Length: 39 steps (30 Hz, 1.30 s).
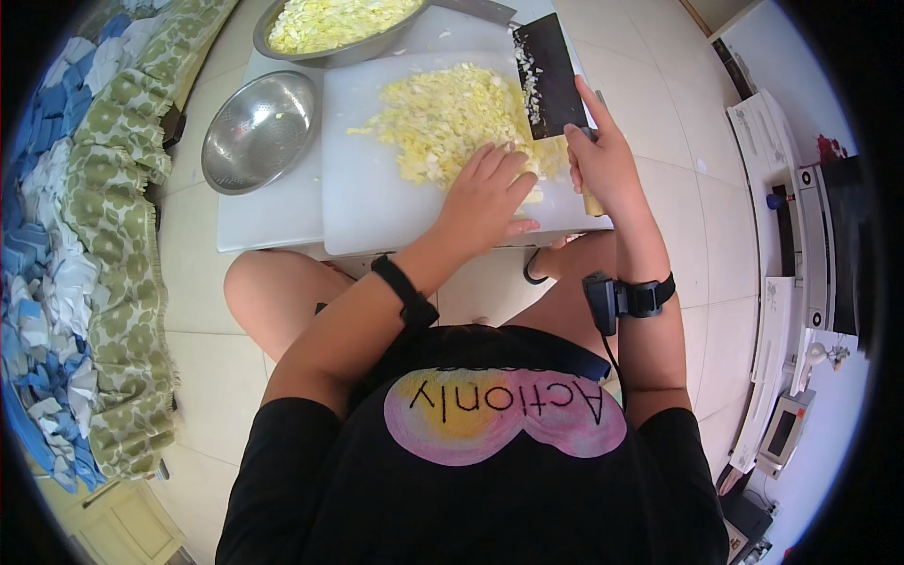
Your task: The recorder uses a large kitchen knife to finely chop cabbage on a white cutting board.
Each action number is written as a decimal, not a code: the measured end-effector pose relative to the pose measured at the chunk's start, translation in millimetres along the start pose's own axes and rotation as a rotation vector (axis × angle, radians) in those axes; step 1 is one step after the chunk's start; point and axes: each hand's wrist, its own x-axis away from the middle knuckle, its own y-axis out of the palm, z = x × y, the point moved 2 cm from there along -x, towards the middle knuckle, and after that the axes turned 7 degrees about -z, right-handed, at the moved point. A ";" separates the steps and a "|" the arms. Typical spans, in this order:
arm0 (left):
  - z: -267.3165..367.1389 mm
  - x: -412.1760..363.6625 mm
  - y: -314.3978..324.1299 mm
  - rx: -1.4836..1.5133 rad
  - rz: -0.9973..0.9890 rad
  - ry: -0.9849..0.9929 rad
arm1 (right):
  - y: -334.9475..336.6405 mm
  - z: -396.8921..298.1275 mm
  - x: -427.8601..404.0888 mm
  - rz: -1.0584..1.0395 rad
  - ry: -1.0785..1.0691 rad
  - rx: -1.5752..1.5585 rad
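Observation:
My right hand grips a cleaver by its pale handle, the index finger stretched along the blade. Bits of chopped cabbage cling to the dark blade, which is over the right edge of a white cutting board. A pile of finely chopped, pale yellow cabbage covers much of the board. My left hand rests palm down at the near side of this pile, its fingertips touching the pieces and its fingers a little apart. What lies beneath that palm is hidden.
A steel bowl heaped with chopped cabbage stands behind the board. Left of the board, a perforated steel colander holds a few scraps. Another wide blade lies at the far edge. My knees flank the white table.

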 end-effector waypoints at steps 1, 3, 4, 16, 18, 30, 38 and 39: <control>-0.5 -1.5 3.0 0.003 -0.003 0.003 | -1.3 4.2 2.9 0.009 -0.012 -0.045; -7.5 -9.9 9.4 -0.070 -0.023 -0.017 | -5.2 11.1 8.1 0.033 -0.020 -0.077; -10.9 -15.5 12.4 -0.068 -0.024 -0.015 | -7.9 13.8 10.1 0.053 -0.032 -0.109; -85.0 -76.1 -7.5 -0.419 0.052 -0.303 | -31.4 51.5 35.9 0.103 0.043 -0.250; -92.1 -73.5 -6.9 -0.280 -0.127 -0.423 | -30.1 65.9 45.0 0.105 0.069 -0.323; -82.7 23.3 -40.1 -0.255 0.072 -0.518 | 13.8 86.2 77.2 0.243 0.155 -0.534; -93.5 67.2 -32.8 -0.186 0.103 -0.597 | 65.2 51.2 34.5 0.098 0.119 -0.338; -93.2 70.4 -31.2 -0.136 0.110 -0.576 | 69.1 43.3 30.8 0.092 0.084 -0.259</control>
